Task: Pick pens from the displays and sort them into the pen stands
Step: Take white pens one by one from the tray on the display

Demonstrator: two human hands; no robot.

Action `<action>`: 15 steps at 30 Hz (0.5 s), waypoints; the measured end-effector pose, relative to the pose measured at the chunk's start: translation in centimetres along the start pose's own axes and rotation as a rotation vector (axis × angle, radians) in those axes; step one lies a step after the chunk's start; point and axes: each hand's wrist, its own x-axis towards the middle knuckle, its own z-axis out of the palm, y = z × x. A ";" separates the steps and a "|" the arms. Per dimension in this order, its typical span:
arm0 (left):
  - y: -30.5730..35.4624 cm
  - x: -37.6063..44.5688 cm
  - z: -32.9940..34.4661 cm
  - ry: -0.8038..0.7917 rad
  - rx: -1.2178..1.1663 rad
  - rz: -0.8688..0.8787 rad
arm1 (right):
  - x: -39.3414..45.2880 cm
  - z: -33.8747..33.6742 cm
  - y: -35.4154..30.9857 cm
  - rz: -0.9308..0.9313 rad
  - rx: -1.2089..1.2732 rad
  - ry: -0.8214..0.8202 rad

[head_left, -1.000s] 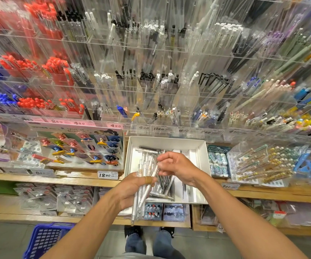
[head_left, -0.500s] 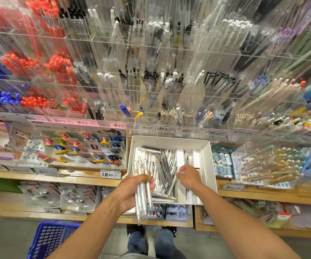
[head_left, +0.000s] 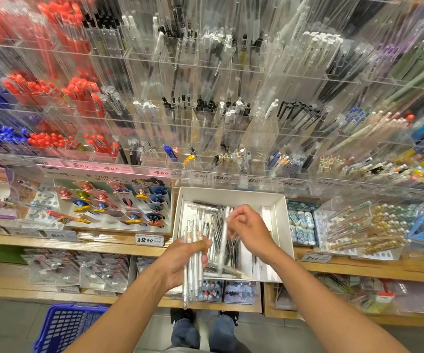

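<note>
Lifted from the box (head_left: 279, 225), one pen (head_left: 223, 240) is pinched by the right hand (head_left: 249, 230); it is best laid parallel into the bundle (head_left: 191, 273) gripped by the left hand (head_left: 180, 263).

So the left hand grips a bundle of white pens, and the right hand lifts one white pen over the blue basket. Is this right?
Not quite. In the head view the right hand lifts the white pen over the white box, not the blue basket. The left hand grips the bundle of white pens.
</note>
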 end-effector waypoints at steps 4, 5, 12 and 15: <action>-0.3 0.2 0.6 -0.052 0.084 0.069 | -0.2 2.1 -1.7 0.135 0.197 -0.193; -0.3 0.3 0.6 -0.039 0.090 0.091 | -0.3 2.6 -1.6 0.154 0.235 -0.209; 0.0 0.1 0.4 -0.045 0.076 0.056 | 2.7 1.6 0.4 0.239 0.126 -0.161; 0.2 0.4 0.0 -0.031 -0.030 0.033 | 6.3 0.3 2.5 0.326 -0.139 0.136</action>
